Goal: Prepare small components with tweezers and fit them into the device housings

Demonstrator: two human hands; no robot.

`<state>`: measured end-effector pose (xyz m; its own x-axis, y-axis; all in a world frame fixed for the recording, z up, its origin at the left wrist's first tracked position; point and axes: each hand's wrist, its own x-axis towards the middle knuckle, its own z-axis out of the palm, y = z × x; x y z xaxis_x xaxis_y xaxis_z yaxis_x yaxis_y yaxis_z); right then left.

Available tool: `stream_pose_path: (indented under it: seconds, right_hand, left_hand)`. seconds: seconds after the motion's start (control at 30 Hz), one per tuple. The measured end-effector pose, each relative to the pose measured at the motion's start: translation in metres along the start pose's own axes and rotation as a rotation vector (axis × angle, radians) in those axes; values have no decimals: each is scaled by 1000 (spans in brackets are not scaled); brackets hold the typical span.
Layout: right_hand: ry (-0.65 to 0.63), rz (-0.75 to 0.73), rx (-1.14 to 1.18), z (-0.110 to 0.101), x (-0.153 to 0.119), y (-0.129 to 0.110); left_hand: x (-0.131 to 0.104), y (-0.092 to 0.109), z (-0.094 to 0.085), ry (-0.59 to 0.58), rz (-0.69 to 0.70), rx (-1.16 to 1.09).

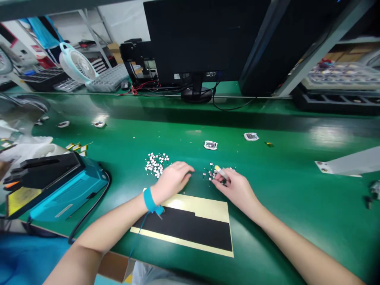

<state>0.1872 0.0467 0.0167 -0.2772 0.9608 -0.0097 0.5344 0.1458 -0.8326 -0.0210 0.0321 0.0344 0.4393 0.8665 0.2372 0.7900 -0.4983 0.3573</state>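
Observation:
My left hand (175,177), with a blue strap (149,200) at the wrist, hovers or rests on the green mat beside a pile of small white parts (154,163). Its thumb and index finger are apart with nothing visible between them. My right hand (234,184) pinches a small white tool with a yellow end (220,171) over a second cluster of small dark and white parts (210,174). Its fingertips touch or nearly touch those parts. Nearer me lies a pale yellow sheet (210,208) with black strips (190,227).
A white-framed module (210,145) lies beyond my hands, another (251,136) farther right. A blue and black machine (68,186) with a cable stands at left. A monitor (204,39) rises behind. A white metal bar (350,161) extends in from the right.

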Motion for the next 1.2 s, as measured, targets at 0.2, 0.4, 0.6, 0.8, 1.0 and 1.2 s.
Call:
stream_pose_path:
  seconds: [0.2, 0.4, 0.6, 0.8, 1.0, 1.2]
  right_hand:
    - [-71, -179, -328, 5, -12, -5]
    - [-281, -358, -448, 29, -45, -18]
    - [-303, -520, -645, 37, -57, -20]
    - [-281, -586, -747, 45, -61, -24]
    - [-202, -617, -831, 55, -72, -25]
    - [-150, -576, -865, 54, -73, -29]
  left_hand:
    - [7, -33, -9, -201, -98, 529]
    - [7, -34, -2, -229, -68, 502]
    - [11, -32, -1, -235, 34, 350]
    - [10, -30, 3, 47, -48, 53]
    - [10, -12, 6, 193, -399, -799]
    - [8, 4, 13, 28, -610, -1365]
